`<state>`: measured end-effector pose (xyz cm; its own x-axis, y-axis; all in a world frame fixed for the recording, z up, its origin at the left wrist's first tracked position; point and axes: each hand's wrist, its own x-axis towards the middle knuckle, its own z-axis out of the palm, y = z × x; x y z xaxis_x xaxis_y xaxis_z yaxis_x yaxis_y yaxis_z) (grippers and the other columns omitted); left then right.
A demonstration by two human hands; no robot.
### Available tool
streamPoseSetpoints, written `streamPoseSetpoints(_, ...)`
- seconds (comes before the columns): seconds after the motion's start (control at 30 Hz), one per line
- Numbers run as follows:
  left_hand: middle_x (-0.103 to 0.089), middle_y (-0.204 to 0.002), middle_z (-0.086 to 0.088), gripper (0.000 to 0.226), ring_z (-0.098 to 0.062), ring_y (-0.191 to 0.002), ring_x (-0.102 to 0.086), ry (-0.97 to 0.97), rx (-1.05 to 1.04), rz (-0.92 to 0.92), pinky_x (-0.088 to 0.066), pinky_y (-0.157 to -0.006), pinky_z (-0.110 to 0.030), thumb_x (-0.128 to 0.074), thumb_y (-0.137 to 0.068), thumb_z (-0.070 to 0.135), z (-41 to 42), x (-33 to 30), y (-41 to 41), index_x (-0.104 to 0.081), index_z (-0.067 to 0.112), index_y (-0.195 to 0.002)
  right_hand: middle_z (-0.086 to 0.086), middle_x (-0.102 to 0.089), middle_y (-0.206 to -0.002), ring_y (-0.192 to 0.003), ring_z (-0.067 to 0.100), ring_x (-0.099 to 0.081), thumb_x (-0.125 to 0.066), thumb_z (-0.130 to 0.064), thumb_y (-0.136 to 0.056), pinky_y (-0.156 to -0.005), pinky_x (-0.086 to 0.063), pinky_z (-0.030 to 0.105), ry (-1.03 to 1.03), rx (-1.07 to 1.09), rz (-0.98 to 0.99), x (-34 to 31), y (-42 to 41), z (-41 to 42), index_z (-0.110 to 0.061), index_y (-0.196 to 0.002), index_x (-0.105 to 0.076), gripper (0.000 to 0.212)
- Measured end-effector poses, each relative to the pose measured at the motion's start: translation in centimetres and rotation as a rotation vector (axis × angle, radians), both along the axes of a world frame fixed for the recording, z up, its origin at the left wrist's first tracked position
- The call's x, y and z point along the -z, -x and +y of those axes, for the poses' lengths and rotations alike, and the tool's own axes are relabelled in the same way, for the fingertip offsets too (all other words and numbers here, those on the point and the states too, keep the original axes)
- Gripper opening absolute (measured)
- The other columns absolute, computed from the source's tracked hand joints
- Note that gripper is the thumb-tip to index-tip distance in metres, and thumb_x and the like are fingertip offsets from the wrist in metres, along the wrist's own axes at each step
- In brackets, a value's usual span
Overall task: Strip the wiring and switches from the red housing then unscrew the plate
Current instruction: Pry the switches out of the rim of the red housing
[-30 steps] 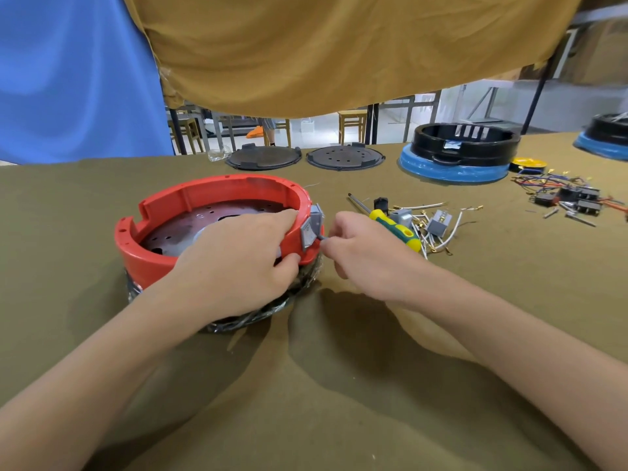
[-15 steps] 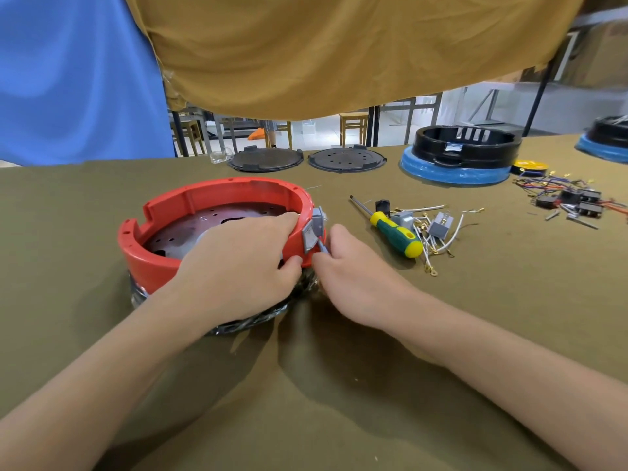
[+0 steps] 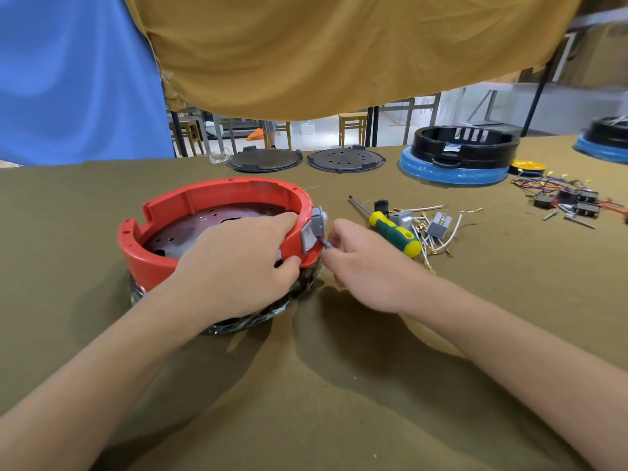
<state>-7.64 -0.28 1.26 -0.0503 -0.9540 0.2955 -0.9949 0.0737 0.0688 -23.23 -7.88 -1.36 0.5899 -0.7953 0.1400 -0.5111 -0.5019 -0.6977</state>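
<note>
Your left hand [image 3: 238,266] grips the near right rim of the red housing [image 3: 163,263], which sits on the olive tablecloth [image 3: 339,385] with its metal plate [image 3: 190,232] inside. Your right hand [image 3: 367,266] pinches a small grey piece at the grey switch [image 3: 314,231] set in the housing's right wall. Just right lie a screwdriver [image 3: 394,231] and loose wires [image 3: 438,239].

Both forearms reach in from the near edge of the worktop [image 3: 339,385] and converge toward its middle. The left hand [image 3: 238,263] lies palm down, fingers [image 3: 272,222] curled over the rim of the red housing [image 3: 217,195], thumb pressed against its outer wall. The right hand [image 3: 367,266] sits just beside it – knuckles up, fingertips pinching a small grey piece [image 3: 327,244] at the housing's side.
</note>
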Motion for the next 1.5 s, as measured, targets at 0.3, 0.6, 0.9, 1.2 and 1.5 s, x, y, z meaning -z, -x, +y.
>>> streamPoseSetpoints(0.3, -0.067, -0.089, 0.007, 0.022, -0.015, -0.082, -0.062, 0.003, 0.002, 0.012, -0.052, -0.075, -0.042, -0.051, -0.093, 0.038, -0.1, 0.0, -0.5, -0.056, 0.025, -0.109, -0.017, -0.058, -0.057, -0.049, -0.002, -0.047, -0.047, -0.021, -0.100, -0.049, -0.033, 0.018, 0.000, -0.099, 0.057, -0.8, 1.1, -1.4, -0.027, -0.081, -0.047, 0.019)
streamPoseSetpoints(0.6, -0.069, -0.090, 0.009, 0.027, -0.013, -0.081, -0.063, 0.011, -0.002, -0.001, -0.053, -0.073, -0.039, -0.051, -0.091, 0.039, 0.0, 0.1, -0.7, -0.056, 0.028, -0.116, -0.010, -0.052, -0.073, -0.065, 0.005, -0.050, -0.053, -0.033, -0.098, -0.058, -0.036, 0.029, 0.197, -0.089, 0.238, -2.0, 3.7, -3.4, -0.026, -0.095, -0.058, 0.009)
streamPoseSetpoints(0.9, -0.063, -0.078, 0.010, 0.023, -0.008, -0.071, -0.059, 0.104, -0.016, -0.056, -0.046, -0.056, -0.029, -0.047, -0.088, 0.044, -0.1, 0.7, -0.8, -0.056, 0.030, -0.104, -0.001, -0.046, -0.068, -0.064, 0.020, -0.041, -0.050, -0.029, -0.094, -0.057, -0.034, 0.034, 0.186, 0.093, 0.070, -1.5, 3.3, -3.3, -0.016, -0.075, -0.041, 0.025)
streamPoseSetpoints(1.2, -0.068, -0.087, 0.009, 0.038, -0.015, -0.078, -0.064, 0.205, -0.012, -0.108, -0.052, -0.062, -0.035, -0.037, -0.088, 0.052, -0.3, 1.2, -0.8, -0.057, 0.030, -0.113, -0.003, -0.060, -0.095, -0.082, 0.013, -0.060, -0.069, -0.011, -0.089, -0.073, -0.053, 0.024, 0.174, -0.022, -0.234, 0.5, 0.4, -2.1, -0.015, -0.086, -0.043, 0.027)
streamPoseSetpoints(1.5, -0.067, -0.081, 0.010, 0.034, -0.012, -0.071, -0.062, 0.237, -0.019, -0.145, -0.032, -0.046, -0.021, -0.040, -0.092, 0.051, -0.4, 1.2, -0.8, -0.061, 0.031, -0.108, 0.002, -0.064, -0.102, -0.096, 0.022, -0.061, -0.067, -0.013, -0.090, -0.080, -0.053, 0.040, 0.328, 0.024, 0.197, 0.7, 1.5, -2.9, -0.024, -0.081, -0.037, 0.033)
